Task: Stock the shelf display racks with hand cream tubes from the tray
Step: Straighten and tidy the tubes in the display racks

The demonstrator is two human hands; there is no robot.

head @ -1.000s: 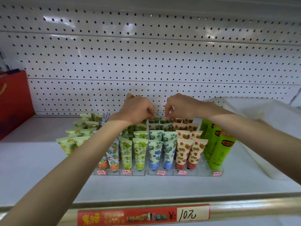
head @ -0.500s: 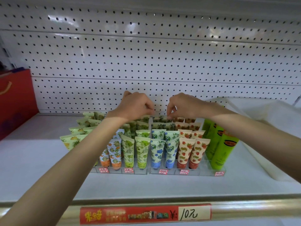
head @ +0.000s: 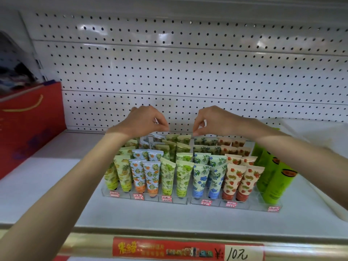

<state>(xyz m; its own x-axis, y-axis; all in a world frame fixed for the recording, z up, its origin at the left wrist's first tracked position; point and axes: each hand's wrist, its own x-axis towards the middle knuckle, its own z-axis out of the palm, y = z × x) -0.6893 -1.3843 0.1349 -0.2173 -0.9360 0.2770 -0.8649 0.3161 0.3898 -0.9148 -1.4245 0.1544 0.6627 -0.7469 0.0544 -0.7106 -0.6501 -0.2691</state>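
two clear racks stand side by side on the shelf (head: 47, 185): left rack (head: 180, 200), right rack (head: 254, 207). the front row holds two pineapple tubes (head: 124, 172), two orange tubes (head: 150, 176), two green-fruit tubes (head: 182, 176), two blue-flower tubes (head: 199, 178) and two strawberry tubes (head: 232, 179). the left hand (head: 145, 119) has its fingers pinched together, empty, just above the back row. the right hand (head: 212, 119) fingers pinch the rear green-fruit tube (head: 185, 139) at its top corner.

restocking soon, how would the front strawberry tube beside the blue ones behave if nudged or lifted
That front strawberry tube stands cap-down, wide crimp up, so it probably tips easily, though neighbours and the clear rack likely catch it. Looks soft-walled: probably light, squeezable.
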